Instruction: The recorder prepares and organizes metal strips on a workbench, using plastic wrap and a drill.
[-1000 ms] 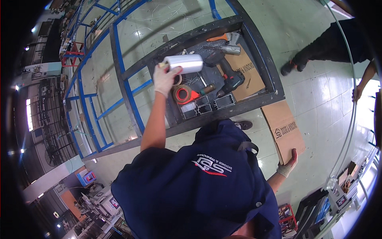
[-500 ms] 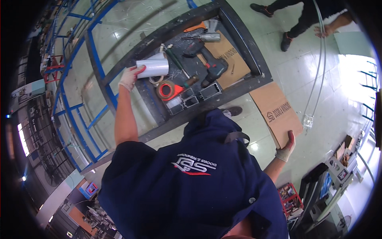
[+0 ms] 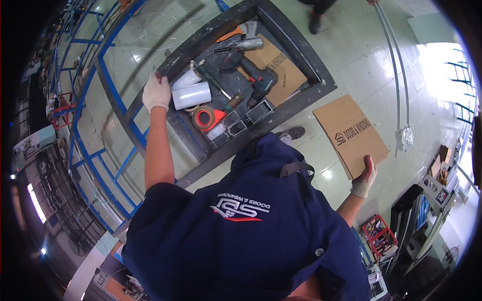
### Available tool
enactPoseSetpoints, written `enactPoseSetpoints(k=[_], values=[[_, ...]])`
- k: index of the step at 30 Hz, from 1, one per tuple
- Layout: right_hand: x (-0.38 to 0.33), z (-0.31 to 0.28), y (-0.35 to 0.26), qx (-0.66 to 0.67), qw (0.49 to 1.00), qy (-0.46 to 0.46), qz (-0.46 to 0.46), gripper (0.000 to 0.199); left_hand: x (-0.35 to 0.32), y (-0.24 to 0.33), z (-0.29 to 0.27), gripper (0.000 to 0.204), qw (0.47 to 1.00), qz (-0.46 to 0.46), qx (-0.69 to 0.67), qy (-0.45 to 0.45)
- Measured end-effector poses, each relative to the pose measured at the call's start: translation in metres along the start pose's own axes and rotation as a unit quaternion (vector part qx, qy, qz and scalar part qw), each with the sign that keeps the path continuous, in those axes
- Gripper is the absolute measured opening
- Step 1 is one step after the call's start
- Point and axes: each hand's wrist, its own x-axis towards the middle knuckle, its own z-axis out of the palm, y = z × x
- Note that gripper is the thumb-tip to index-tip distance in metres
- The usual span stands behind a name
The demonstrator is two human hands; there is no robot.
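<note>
The left hand (image 3: 156,93) is resting closed on the frame (image 3: 150,98), beside a white roll (image 3: 191,95). The right hand (image 3: 363,178) is gripping a cardboard sheet (image 3: 349,133).

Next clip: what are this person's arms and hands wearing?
Both hands wear light, off-white knit work gloves: the left hand and the right hand. The forearms are bare; the dark navy work shirt has short sleeves ending near the upper arms. The shirt carries a white and red printed emblem. No watch or wristband is visible.
</note>
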Motion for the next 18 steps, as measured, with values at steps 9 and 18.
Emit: enactPoseSetpoints(k=[9, 18], values=[[-0.021, -0.019, 0.034, -0.018, 0.997, 0.07, 0.029, 0.044, -0.062, 0.168, 0.08, 0.026, 0.904, 0.333, -0.227, -0.141], [-0.046, -0.02, 0.051, -0.058, 0.996, 0.052, 0.03, 0.045, -0.107, 0.316, 0.208, 0.033, 0.877, 0.444, 0.154, -0.101]])
